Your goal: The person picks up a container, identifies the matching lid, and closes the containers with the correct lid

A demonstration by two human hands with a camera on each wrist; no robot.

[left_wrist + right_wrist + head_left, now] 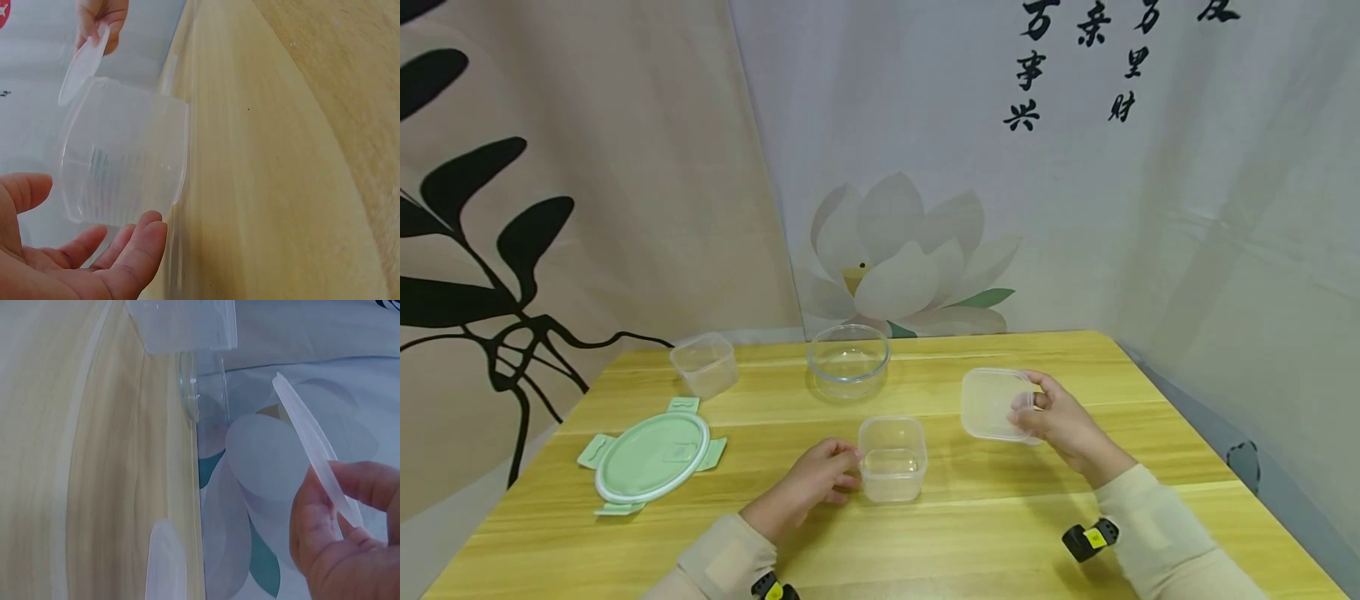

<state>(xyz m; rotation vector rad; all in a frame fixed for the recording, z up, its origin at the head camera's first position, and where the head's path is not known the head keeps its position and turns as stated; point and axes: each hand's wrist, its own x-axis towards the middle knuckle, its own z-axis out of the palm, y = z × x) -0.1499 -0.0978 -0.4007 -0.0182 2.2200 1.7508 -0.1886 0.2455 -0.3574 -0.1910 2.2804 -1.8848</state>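
Plant print (463, 233): we see dark leaves and stems on the hanging cloth (647, 208) at the far left.
Green lid (651, 457): it lies flat on the wooden table (985, 550), round, pale-rimmed, its four flaps spread outward.
Back container (703, 367): we find this clear tub just behind the green lid, near the table's rear left corner.
Left hand (820, 483): the thumb stands apart from the fingers, which are loosely bent and pinch nothing; the fingertips are at the near container's left wall, though we cannot tell how firmly they touch.
Glass bowl (848, 367): round and clear, it stands near the table's back edge, below the printed lotus (902, 258).
Near container (892, 462): we see it upright on the table between the two hands, its top uncovered.
Clear lid (992, 404): squarish and translucent, it is held tilted up, clear of the table, right of the near container and apart from it.
Right hand (1063, 425): thumb and fingers pinch the clear lid by its right edge.
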